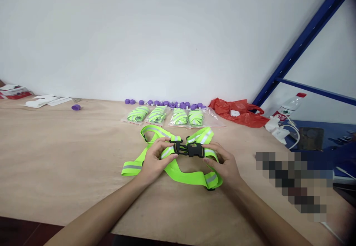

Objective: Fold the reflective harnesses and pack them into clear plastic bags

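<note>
A neon-yellow reflective vest [183, 175] made of straps with silver stripes lies on the wooden table [69, 157]. Its black side-release buckle is in two halves, lined up just above the table. Between thumb and fingers my left hand [154, 160] grips the pronged half [176, 148]. My right hand [225, 162] pinches the socket half [195, 150] from the other side. The prongs reach to the socket's mouth and their stems still show between the halves. Loops of strap spread out to the left and beneath both hands.
Several bagged folded vests [179, 117] lie in a row behind, with purple rolls [167, 103] along the wall. A red plastic bag [241, 112], a bottle [290, 105] and a white cable stand at the right. White papers [46, 100] and a purple roll [76, 107] lie left.
</note>
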A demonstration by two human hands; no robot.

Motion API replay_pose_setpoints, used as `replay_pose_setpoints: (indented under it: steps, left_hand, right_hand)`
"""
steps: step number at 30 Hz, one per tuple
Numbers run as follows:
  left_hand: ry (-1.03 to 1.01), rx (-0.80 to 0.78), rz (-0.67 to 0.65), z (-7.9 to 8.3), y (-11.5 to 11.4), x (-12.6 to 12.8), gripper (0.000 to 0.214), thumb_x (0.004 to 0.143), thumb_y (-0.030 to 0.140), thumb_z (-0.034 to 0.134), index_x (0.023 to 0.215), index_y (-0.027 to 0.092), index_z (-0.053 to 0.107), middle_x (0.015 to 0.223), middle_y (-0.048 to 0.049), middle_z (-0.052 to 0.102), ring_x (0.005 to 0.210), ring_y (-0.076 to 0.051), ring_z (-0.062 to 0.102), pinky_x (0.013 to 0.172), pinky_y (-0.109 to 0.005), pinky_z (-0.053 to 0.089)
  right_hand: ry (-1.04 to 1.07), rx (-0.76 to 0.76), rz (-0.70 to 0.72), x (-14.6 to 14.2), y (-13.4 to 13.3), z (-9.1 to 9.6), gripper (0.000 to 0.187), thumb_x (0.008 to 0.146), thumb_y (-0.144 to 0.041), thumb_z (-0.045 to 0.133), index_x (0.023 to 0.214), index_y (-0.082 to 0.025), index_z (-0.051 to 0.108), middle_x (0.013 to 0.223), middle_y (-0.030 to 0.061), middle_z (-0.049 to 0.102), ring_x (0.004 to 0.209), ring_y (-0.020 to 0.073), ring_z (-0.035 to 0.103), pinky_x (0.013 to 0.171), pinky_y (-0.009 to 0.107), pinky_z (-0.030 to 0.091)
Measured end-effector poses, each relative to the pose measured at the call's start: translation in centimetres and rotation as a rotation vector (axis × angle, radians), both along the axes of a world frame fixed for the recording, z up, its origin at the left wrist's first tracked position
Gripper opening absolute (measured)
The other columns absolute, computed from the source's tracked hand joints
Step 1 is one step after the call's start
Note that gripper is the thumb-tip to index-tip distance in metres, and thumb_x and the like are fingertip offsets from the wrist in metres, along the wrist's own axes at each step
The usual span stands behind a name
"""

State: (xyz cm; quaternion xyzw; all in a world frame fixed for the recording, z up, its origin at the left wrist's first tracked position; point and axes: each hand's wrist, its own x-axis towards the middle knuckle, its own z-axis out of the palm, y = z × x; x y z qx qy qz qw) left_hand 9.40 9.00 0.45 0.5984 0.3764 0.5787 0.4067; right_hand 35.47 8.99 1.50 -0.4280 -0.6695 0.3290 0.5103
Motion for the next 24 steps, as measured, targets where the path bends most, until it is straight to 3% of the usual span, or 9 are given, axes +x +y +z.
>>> replay_pose_setpoints:
  steps: [4, 8, 13, 19, 24]
  left_hand:
    - [0.014, 0.028, 0.035, 0.1, 0.0, 0.2, 0.030, 0.075, 0.037, 0.084, 0.099, 0.022, 0.075, 0.125, -0.0119, 0.058, 0.124, -0.029, 0.057, 0.108, -0.044, 0.044]
    - [-0.035, 0.039, 0.090, 0.2, 0.3, 0.0, 0.027, 0.077, 0.036, 0.083, 0.098, 0.022, 0.073, 0.122, -0.0103, 0.058, 0.122, -0.027, 0.057, 0.105, -0.041, 0.046]
    - [-0.058, 0.065, 0.099, 0.4, 0.5, -0.3, 0.028, 0.075, 0.034, 0.084, 0.098, 0.022, 0.074, 0.122, -0.0100, 0.058, 0.126, -0.027, 0.055, 0.105, -0.039, 0.046]
    - [-0.088, 0.037, 0.066, -0.1, 0.5, 0.2, 0.026, 0.075, 0.031, 0.084, 0.098, 0.023, 0.073, 0.123, -0.0084, 0.058, 0.123, -0.025, 0.057, 0.106, -0.038, 0.045]
    - [-0.087, 0.039, 0.057, -0.2, 0.3, 0.4, 0.026, 0.077, 0.031, 0.083, 0.099, 0.022, 0.072, 0.124, -0.0084, 0.058, 0.119, -0.024, 0.059, 0.104, -0.037, 0.046]
  right_hand:
    - [-0.021, 0.037, -0.052, -0.6, -0.5, 0.2, 0.029, 0.076, -0.035, 0.079, 0.104, -0.027, 0.077, 0.113, 0.0077, 0.068, 0.108, 0.0281, 0.064, 0.092, 0.038, 0.051]
    - [-0.026, 0.061, -0.042, -1.5, -1.2, 0.0, 0.019, 0.078, -0.027, 0.072, 0.096, -0.027, 0.078, 0.099, 0.0070, 0.071, 0.092, 0.0264, 0.067, 0.083, 0.038, 0.055]
    - [0.022, 0.045, -0.097, -2.4, -1.4, -0.3, 0.026, 0.074, -0.018, 0.065, 0.095, -0.027, 0.078, 0.101, 0.0052, 0.073, 0.095, 0.0265, 0.069, 0.087, 0.039, 0.056]
    - [0.140, -0.162, -0.050, -2.3, -1.5, 0.1, 0.034, 0.080, -0.029, 0.066, 0.112, -0.023, 0.074, 0.110, 0.0062, 0.076, 0.102, 0.0288, 0.071, 0.088, 0.040, 0.058]
    - [0.077, -0.114, -0.059, -2.4, -1.6, 0.2, 0.056, 0.075, -0.039, 0.079, 0.127, -0.022, 0.068, 0.124, 0.0081, 0.071, 0.111, 0.0306, 0.067, 0.096, 0.041, 0.055]
